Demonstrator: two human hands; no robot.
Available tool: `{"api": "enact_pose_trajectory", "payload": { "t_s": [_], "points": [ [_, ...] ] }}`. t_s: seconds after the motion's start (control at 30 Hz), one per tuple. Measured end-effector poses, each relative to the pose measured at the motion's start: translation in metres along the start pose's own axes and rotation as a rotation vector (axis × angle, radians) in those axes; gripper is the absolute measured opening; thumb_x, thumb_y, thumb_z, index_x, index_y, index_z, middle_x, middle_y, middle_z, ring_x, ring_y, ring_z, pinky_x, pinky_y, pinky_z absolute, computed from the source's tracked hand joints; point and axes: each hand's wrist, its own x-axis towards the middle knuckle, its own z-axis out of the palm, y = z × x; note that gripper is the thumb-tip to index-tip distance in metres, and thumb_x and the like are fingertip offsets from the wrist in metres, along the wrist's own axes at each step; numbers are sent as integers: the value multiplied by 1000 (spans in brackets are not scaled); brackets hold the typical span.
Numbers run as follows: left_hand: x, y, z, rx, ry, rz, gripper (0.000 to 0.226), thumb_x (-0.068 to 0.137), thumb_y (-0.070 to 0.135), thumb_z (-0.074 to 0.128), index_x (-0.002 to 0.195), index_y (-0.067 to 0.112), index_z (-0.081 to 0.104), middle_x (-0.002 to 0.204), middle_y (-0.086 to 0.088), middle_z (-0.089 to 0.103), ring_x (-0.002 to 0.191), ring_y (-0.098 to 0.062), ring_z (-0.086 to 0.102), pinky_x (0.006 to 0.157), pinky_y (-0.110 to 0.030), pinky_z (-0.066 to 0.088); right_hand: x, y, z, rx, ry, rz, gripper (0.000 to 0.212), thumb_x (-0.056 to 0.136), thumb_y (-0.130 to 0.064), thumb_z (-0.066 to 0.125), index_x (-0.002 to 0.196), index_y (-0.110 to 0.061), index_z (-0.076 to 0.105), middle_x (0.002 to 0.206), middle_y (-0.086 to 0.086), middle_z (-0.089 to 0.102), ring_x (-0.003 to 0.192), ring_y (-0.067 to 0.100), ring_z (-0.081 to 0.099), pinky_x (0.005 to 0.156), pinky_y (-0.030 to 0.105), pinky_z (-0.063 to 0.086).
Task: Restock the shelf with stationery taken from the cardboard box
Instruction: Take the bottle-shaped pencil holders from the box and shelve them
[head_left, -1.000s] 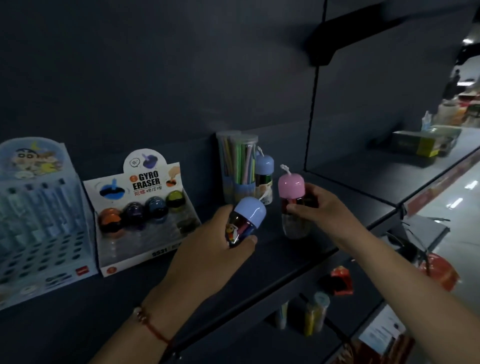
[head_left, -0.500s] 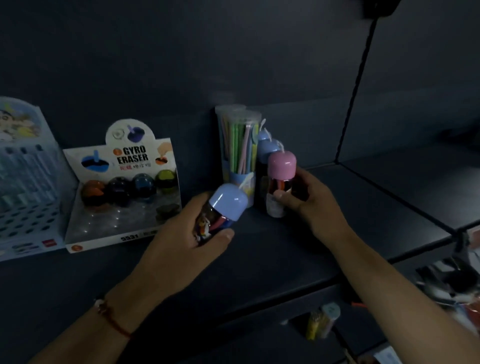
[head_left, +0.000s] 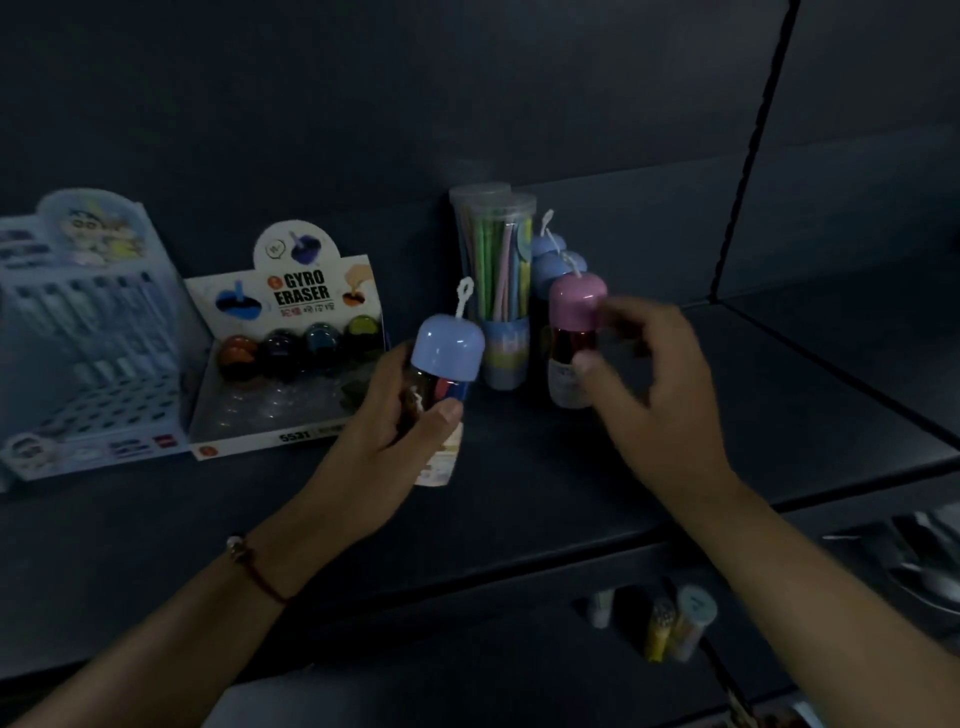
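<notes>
My left hand (head_left: 384, 431) grips a clear pill-shaped stationery container with a blue cap (head_left: 448, 345), holding it nearly upright just above the dark shelf (head_left: 519, 493). A matching container with a pink cap (head_left: 576, 306) stands on the shelf to its right. Behind the pink one stand two more blue-capped containers (head_left: 550, 265). My right hand (head_left: 660, 395) is blurred, right beside the pink-capped container, with fingers spread and loosely curled, holding nothing. The cardboard box is out of view.
Two tall clear tubes of coloured pencils (head_left: 501, 260) stand against the back wall. A Gyro Eraser display box (head_left: 291, 353) and a pale blue pen display (head_left: 88, 338) sit at the left. Small tubes (head_left: 675, 623) lie on the shelf below.
My right hand set the pink-capped container down in front of the blue-capped ones, let go and drew back to the right. My left hand tilted its blue-capped container more upright.
</notes>
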Motion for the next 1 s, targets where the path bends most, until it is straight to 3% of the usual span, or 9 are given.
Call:
{"api": "enact_pose_trajectory", "payload": {
  "t_s": [0.07, 0.13, 0.2, 0.33, 0.47, 0.57, 0.7, 0.83, 1.0],
  "points": [
    [-8, 14, 9, -123, -40, -28, 42, 102, 24, 46, 135, 46, 34, 119, 40, 54, 115, 16, 49, 89, -2, 39, -26, -28, 5, 55, -200, 29, 49, 87, -34, 68, 131, -37, 47, 120, -25, 52, 114, -8, 49, 93, 9, 38],
    [-16, 24, 22, -257, -37, -59, 43, 96, 26, 50, 133, 44, 40, 128, 26, 58, 120, 6, 53, 95, -14, 44, -51, -49, 10, 166, -410, 131, 65, 86, -35, 72, 136, -51, 35, 128, -34, 45, 121, -14, 44, 94, 3, 35],
    [-27, 34, 36, -329, -17, -91, 48, 82, 35, 52, 129, 44, 46, 132, 16, 59, 119, 2, 56, 95, -19, 45, -69, -55, 8, 231, -400, 206, 74, 85, -33, 74, 141, -53, 30, 133, -32, 44, 122, -14, 44, 94, 3, 38],
    [-40, 58, 56, -313, -7, -45, 68, 69, 42, 62, 133, 31, 44, 130, 8, 57, 108, 12, 56, 81, -4, 43, -73, -56, -11, 234, -327, 252, 68, 84, -28, 74, 137, -50, 39, 127, -19, 56, 114, -2, 57, 90, 23, 53],
    [-46, 62, 64, -184, 10, 14, 95, 59, 60, 56, 144, 22, 38, 135, 4, 55, 119, -1, 54, 86, -4, 41, -77, -57, -22, 218, -336, 280, 64, 81, -23, 76, 129, -50, 43, 115, -17, 64, 103, 0, 64, 81, 22, 56],
    [-48, 60, 64, -111, -26, 46, 82, 69, 60, 54, 145, 32, 37, 133, 11, 57, 118, 4, 54, 87, -4, 40, -77, -55, -30, 230, -329, 322, 60, 81, -22, 76, 126, -47, 46, 107, -22, 66, 94, -2, 67, 65, 13, 53],
    [-46, 41, 56, 217, -86, 128, 59, 86, 58, 47, 143, 52, 32, 130, 27, 51, 120, 5, 50, 94, -18, 44, -72, -39, -38, 194, -318, 366, 59, 77, -19, 79, 124, -39, 49, 104, -21, 68, 94, -2, 66, 79, 19, 55],
    [-40, 14, 49, 675, -106, 209, 50, 93, 57, 36, 138, 38, 47, 129, 22, 45, 116, -1, 47, 97, -32, 46, -53, -21, -48, 131, -330, 345, 56, 73, -12, 82, 111, -41, 52, 98, -17, 68, 91, -5, 65, 77, 10, 50],
    [-41, 5, 54, 745, -195, 174, 54, 92, 58, 23, 130, 38, 56, 120, 26, 44, 110, 2, 41, 101, -24, 35, -28, -4, -52, 59, -355, 321, 62, 73, -13, 84, 119, -34, 49, 103, -16, 66, 90, -10, 63, 74, 4, 45]
  ]
}}
